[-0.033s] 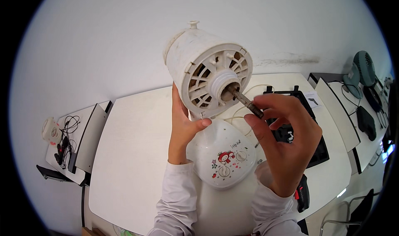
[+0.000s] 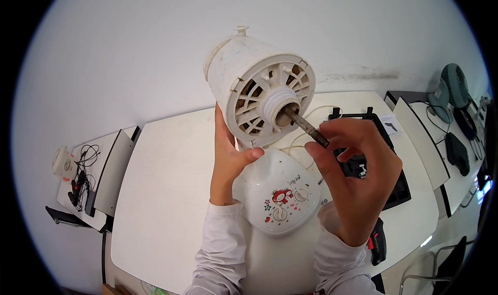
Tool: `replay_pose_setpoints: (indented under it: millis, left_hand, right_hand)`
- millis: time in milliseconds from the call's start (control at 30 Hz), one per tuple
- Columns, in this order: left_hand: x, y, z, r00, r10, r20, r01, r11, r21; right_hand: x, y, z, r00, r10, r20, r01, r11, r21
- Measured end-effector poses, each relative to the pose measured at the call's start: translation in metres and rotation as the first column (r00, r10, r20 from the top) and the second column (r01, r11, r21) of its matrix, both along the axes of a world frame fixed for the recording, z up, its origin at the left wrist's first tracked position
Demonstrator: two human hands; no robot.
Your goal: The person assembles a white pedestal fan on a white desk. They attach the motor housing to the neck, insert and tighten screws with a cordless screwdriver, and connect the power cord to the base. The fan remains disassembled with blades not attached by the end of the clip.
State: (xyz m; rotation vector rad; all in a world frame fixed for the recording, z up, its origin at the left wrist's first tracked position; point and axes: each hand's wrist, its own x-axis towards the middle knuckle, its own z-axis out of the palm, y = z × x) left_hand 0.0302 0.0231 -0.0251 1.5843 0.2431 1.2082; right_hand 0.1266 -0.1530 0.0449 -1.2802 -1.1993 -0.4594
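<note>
You are holding the thumb and fingers of your right hand (image 2: 365, 170) at the threaded end of the metal shaft (image 2: 306, 128), though I cannot tell whether they are gripping it. Your left hand (image 2: 229, 157) is grasping the tilted white motor housing (image 2: 249, 61) from below, above the white base (image 2: 259, 183) on the counter (image 2: 166, 181). You are apparently checking the shaft's turning; the next move is probably calling for steady housing support and a light, aligned twist.
</note>
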Motion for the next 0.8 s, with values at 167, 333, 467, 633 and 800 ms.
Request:
replay_pose_setpoints:
  millis: [167,333,467,633,800]
  left_hand:
    - [0.0,0.0,0.001,1.0,0.018,0.002,-0.018,1.0,0.02]
    - [0.0,0.0,0.0,1.0,-0.012,0.006,0.012,1.0,-0.009]
    - [0.0,-0.001,0.001,0.997,-0.073,0.009,0.073,0.997,-0.035]
    - [0.0,0.002,-0.002,0.997,-0.077,0.017,0.077,0.997,-0.011]
    - [-0.002,0.0,0.002,0.999,-0.046,0.009,0.046,0.999,0.015]
  right_hand:
    - [0.003,-0.002,-0.001,0.997,0.026,0.077,-0.024,0.999,-0.026]
    - [0.009,0.002,-0.002,0.987,-0.038,0.159,0.025,0.997,0.079]
    - [0.013,-0.002,-0.001,0.994,0.056,0.094,-0.056,0.998,-0.005]
    - [0.012,-0.002,0.001,0.997,0.08,-0.024,-0.083,0.981,-0.174]
    - [0.023,0.001,-0.01,0.987,0.13,0.098,-0.055,0.83,-0.555]
